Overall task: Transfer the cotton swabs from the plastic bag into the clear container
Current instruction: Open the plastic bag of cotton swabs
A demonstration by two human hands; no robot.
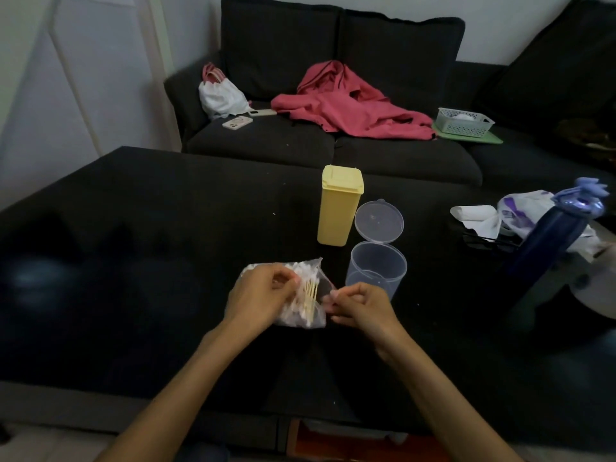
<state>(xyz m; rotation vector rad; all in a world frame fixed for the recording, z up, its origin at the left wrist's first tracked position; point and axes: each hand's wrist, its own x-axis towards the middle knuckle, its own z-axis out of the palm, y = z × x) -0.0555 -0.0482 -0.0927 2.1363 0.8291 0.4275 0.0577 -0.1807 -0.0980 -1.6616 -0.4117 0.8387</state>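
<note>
A clear plastic bag (308, 315) full of cotton swabs (308, 291) with wooden sticks lies on the dark surface in front of me. My left hand (258, 295) grips the bag's left side, fingers curled over the swabs. My right hand (358, 303) pinches the bag's right edge. Just behind my right hand stands the clear round container (376, 266), upright, its hinged lid (379, 221) flipped open at the back. Nothing is visible inside it.
A yellow lidded box (338, 206) stands behind the container. A dark blue bottle (550, 238) and a black rack holding paper and a plastic bag (493, 225) sit at the right. A sofa with a pink garment (346, 105), phones and a basket is behind.
</note>
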